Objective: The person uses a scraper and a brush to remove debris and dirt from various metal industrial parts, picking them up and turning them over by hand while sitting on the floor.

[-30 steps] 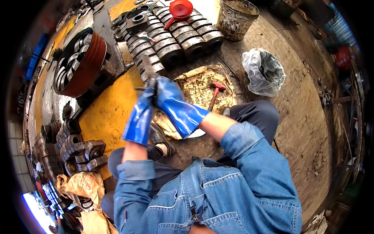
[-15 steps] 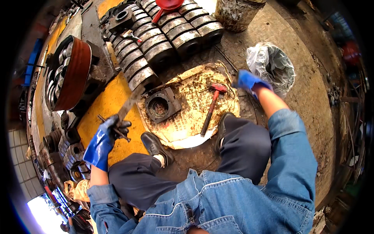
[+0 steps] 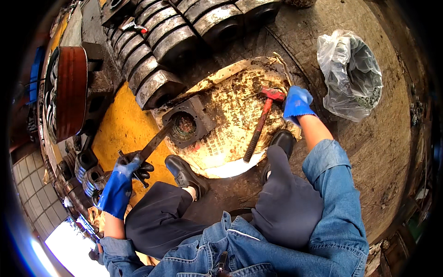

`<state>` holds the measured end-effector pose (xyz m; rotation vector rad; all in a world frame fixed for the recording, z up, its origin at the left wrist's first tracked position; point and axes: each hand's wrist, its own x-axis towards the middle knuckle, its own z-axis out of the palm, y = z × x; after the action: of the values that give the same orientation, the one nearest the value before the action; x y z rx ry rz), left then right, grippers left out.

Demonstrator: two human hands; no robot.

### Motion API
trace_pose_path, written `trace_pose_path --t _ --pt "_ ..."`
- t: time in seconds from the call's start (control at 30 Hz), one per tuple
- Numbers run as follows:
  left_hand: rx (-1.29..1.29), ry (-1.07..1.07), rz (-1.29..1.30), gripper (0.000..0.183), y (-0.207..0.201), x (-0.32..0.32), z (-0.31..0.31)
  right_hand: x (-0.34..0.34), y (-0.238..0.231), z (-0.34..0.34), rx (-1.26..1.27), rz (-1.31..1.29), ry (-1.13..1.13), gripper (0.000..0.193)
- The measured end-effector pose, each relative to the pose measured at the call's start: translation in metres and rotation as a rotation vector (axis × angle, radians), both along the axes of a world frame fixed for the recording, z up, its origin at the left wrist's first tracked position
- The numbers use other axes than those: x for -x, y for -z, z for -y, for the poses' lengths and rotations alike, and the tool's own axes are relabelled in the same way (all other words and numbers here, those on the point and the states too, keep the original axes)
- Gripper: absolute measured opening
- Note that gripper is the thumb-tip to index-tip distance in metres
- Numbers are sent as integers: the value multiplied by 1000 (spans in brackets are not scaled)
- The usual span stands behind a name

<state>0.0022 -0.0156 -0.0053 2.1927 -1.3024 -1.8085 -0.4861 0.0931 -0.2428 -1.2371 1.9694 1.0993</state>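
My left hand (image 3: pixel 127 173), in a blue glove with dark fingertips, is closed around a long flat metal bar (image 3: pixel 156 144). Thin dark rods stick out crosswise at the same grip. The bar's far end overlaps the edge of the round bore in a square metal block (image 3: pixel 199 121); whether it touches is unclear. My right hand (image 3: pixel 297 105), gloved in blue, is beside the red head of a hammer (image 3: pixel 262 124). Its fingers bend down and are mostly hidden, so I cannot tell whether they grip anything. Block and hammer lie on a stained pale sack (image 3: pixel 230 154).
Rows of heavy metal blocks (image 3: pixel 173 39) stand beyond the sack, with a red-handled brush (image 3: pixel 134 26) on them. A bin lined with clear plastic (image 3: pixel 330 87) stands at right. On the left is a reddish-brown drum (image 3: pixel 71 92). My shoes (image 3: pixel 187 177) flank the sack.
The view has shifted, so the far blocks sit higher. My left hand's bar now reaches over the block's bore. My right hand has come in from near the bin to the hammer head.
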Motion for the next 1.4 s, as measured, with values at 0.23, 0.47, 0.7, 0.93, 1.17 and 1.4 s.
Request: trace_pose_path --t 0.23,0.47,0.7,0.93,1.17,1.4 --pt "-26 68 -26 34 14 -9 16 30 35 -18 309 73 474 52" --pt "36 37 104 29 18 -17 12 54 44 -47 660 552 795 44" --pt "60 257 484 31 5 20 16 53 74 -92 947 1485 1624 17" --pt "42 394 534 33 13 15 16 41 76 -58 718 626 1397 16" --pt "32 473 600 30 24 26 16 56 -36 -34 1143 830 1210 22" --pt "25 484 545 30 30 12 25 -59 -55 22 632 1114 1385 12"
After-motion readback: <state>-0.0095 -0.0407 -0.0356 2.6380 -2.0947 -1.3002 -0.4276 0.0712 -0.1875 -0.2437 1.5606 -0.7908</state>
